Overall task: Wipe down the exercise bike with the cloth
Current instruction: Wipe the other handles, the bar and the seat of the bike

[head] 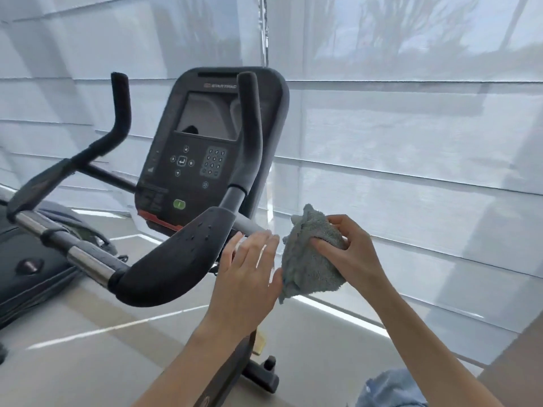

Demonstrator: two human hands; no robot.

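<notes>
The exercise bike's black console [205, 136] with a screen and keypad stands ahead, with upright handlebars on both sides. A padded black armrest [173, 257] carrying water droplets reaches toward me at centre. My right hand [349, 251] grips a bunched grey-blue cloth [308, 259] just right of the armrest's end. My left hand [249, 268] is held flat with straight fingers between the armrest and the cloth, its thumb edge touching the cloth's lower fold.
Pale roller blinds [411, 142] cover the windows behind the bike. A chrome and black handlebar bar [73, 251] runs to the left over a dark bag or seat [26, 268]. The bike's base foot [261, 374] sits on the tiled floor below my arms.
</notes>
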